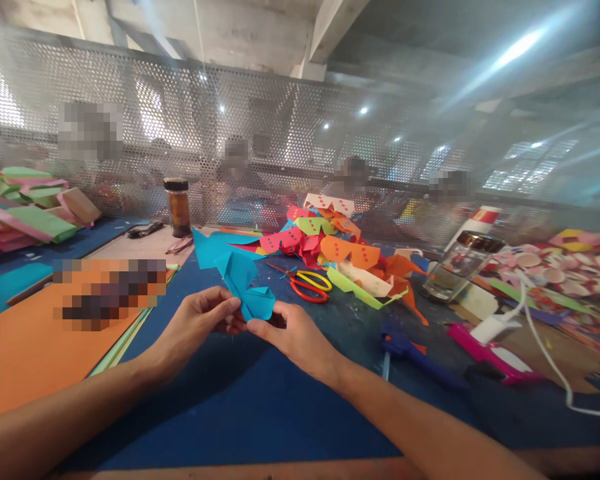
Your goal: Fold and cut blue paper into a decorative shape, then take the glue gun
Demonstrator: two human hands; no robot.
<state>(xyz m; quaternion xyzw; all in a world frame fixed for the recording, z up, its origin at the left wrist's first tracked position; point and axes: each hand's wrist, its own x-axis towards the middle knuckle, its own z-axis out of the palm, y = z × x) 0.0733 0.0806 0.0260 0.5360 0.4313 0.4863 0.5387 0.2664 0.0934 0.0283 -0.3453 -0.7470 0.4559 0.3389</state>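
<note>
Between my hands, above the blue table (230,413), is a folded piece of blue paper (243,283). My left hand (213,310) pinches its lower left edge between thumb and fingers. My right hand (287,327) grips the lower right edge, its thumb in front and its fingers partly hidden behind the paper. Just behind lies more blue paper (207,250). Scissors (310,283) with red and yellow handles rest to the right of the paper, and past them is a pile of colourful folded paper pieces (350,250), some with red dots.
A blue glue gun (420,360) and a pink power strip (500,357) with a white cable lie at right, near a glass jar (460,267). Orange sheets (25,360) are stacked at left. A dark-lidded bottle (178,208) stands before the perforated metal screen (280,120).
</note>
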